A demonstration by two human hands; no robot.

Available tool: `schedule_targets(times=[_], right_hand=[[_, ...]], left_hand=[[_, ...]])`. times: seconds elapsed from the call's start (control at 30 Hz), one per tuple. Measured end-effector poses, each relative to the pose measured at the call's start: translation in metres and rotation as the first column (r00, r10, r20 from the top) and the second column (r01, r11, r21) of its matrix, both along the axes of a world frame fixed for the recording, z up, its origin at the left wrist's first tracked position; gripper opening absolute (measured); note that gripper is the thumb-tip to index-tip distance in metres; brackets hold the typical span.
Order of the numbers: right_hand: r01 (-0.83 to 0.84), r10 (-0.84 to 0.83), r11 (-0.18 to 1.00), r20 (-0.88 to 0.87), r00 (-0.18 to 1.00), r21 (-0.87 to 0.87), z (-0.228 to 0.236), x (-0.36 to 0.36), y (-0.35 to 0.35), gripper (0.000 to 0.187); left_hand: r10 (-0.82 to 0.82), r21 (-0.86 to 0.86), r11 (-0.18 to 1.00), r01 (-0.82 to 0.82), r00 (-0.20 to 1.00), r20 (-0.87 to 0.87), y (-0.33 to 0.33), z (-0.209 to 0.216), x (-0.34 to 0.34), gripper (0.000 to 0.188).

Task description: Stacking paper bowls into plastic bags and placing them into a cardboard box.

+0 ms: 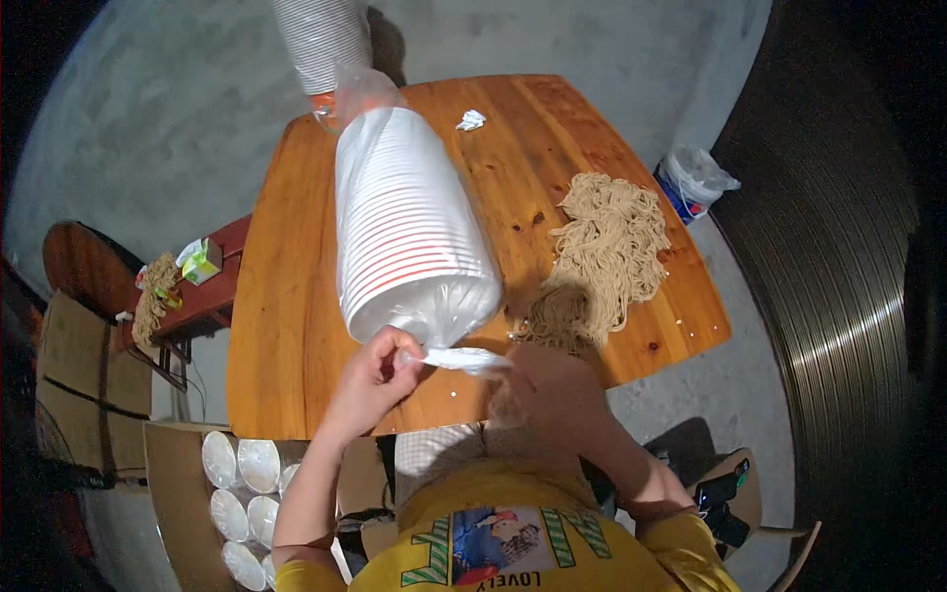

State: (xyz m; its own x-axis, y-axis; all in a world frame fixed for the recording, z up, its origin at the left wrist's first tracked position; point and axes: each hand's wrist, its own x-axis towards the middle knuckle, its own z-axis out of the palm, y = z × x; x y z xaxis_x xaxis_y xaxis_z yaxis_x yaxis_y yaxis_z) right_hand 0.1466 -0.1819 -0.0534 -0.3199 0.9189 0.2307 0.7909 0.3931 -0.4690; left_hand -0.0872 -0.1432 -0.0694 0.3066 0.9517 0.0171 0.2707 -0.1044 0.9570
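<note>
A long stack of white paper bowls [419, 232] with orange rims lies on its side on the wooden table, inside a clear plastic bag [449, 314]. The open mouths of the stack face me. My left hand [380, 373] pinches the bag's gathered end between thumb and fingers, just below the nearest bowl. From there the plastic runs as a twisted white strand to my right hand [547, 390]. That hand is closed around the strand's other end, shaded and a little blurred, with a loose bit of plastic hanging beneath it.
Beige string [617, 247] lies heaped on the wooden table [286, 326] at right. A crumpled white scrap [472, 120] sits farther back. Another bowl stack [321, 44] stands beyond. A bucket [693, 178] is right of the table; a cardboard box [178, 493] of bagged stacks is lower left.
</note>
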Motion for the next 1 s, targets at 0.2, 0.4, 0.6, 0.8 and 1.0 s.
schedule_targets(times=[0.2, 0.4, 0.6, 0.8, 1.0], right_hand=[[-0.318, 0.197, 0.881, -0.338, 0.920, -0.351, -0.016, 0.012, -0.021, 0.014], [-0.543, 0.552, 0.833, 0.093, 0.828, -0.107, -0.029, -0.024, -0.058, 0.019], [-0.576, 0.590, 0.769, -0.038, 0.806, -0.276, -0.034, 0.001, -0.040, 0.031], [-0.252, 0.050, 0.885, -0.458, 0.887, -0.392, -0.050, 0.019, 0.008, 0.039], [-0.040, 0.020, 0.999, -0.633, 0.774, -0.017, -0.025, -0.016, 0.049, 0.054]], left_hand=[[0.182, -0.199, 0.975, -0.103, 0.881, 0.436, -0.009, -0.023, -0.009, 0.012], [0.216, -0.525, 0.845, 0.101, 0.834, 0.508, -0.047, -0.019, 0.027, 0.016], [0.457, -0.618, 0.632, 0.468, 0.419, 0.785, -0.077, -0.036, 0.020, 0.038], [0.414, -0.451, 0.572, 0.685, 0.234, 0.880, -0.122, -0.074, 0.018, 0.036], [0.571, -0.689, 0.667, 0.284, 0.399, 0.718, -0.137, -0.049, 0.044, 0.029]])
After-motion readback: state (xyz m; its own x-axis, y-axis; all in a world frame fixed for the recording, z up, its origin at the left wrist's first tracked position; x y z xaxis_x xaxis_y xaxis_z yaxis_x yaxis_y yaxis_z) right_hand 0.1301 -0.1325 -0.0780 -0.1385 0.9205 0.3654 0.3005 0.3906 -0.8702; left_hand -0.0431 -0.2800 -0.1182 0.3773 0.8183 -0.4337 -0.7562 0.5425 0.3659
